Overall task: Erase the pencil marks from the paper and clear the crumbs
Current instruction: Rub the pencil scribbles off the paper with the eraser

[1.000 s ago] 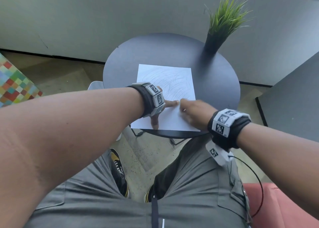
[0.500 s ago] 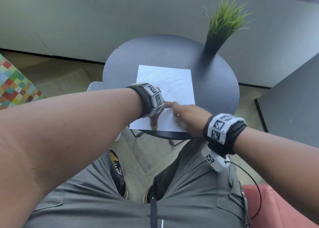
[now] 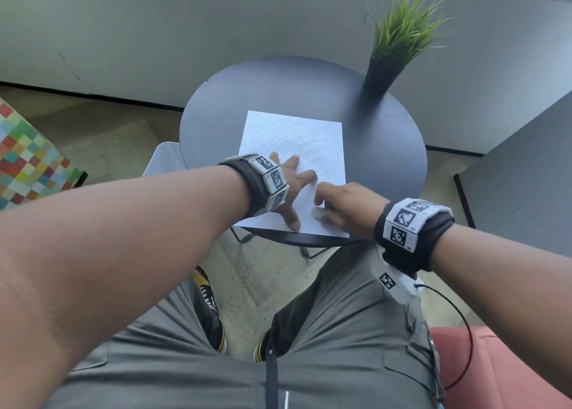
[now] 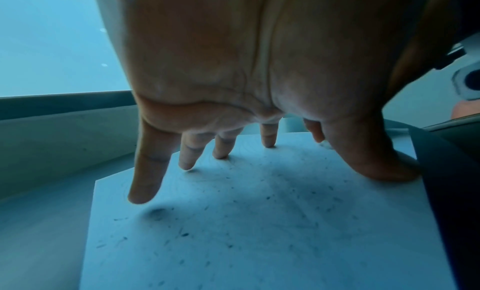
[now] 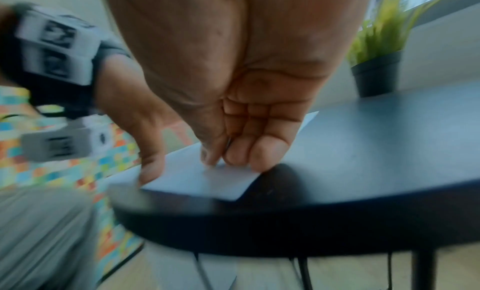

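soft daylight, blurred wide-angle wrist views

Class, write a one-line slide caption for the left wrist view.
Left hand spreads fingers on the paper, crumbs scattered below.

text: none legible | wristbands [image 3: 405, 219]: black-and-white square marker codes only, no readable characters

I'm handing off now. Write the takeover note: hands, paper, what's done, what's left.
Left hand: fingers spread, pressing the paper flat on the round table.
Right hand: fingers bunched at the paper's near edge, rubbing; any eraser is hidden.
Done: near part looks mostly rubbed clean; crumbs are scattered there.
Left: pencil scribbles on the far half, then clear the crumbs.
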